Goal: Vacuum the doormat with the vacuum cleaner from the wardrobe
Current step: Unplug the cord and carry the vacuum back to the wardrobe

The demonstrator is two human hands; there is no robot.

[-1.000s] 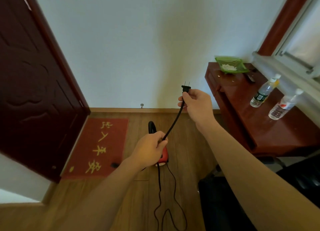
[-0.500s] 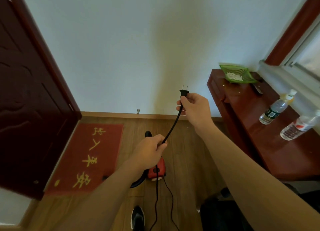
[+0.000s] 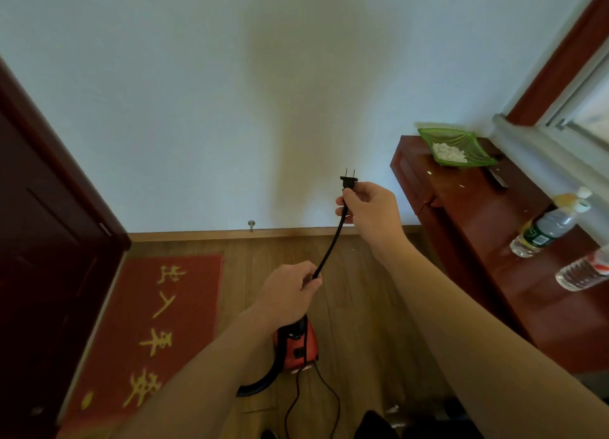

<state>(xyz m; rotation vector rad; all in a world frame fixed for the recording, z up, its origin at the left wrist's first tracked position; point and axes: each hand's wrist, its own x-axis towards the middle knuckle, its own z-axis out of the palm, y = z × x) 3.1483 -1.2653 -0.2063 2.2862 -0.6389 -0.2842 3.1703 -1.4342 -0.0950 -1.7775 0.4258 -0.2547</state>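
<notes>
Doormat [image 3: 148,333], red with yellow characters, is lying at left. Left hand [image 3: 290,293] is gripping one black power cord [image 3: 329,250] above one red vacuum cleaner [image 3: 296,346] on the floor [image 3: 362,290]; right hand [image 3: 369,211] is pinching its plug [image 3: 348,182], raised. Two clear plastic bottles [image 3: 547,231] are sitting on the dark red surface [image 3: 478,241].

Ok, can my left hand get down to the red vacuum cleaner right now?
Probably yes. The vacuum cleaner sits on the floor right below the left hand, with nothing between them, though that hand grips the cord and would have to let go or bring it along.
</notes>
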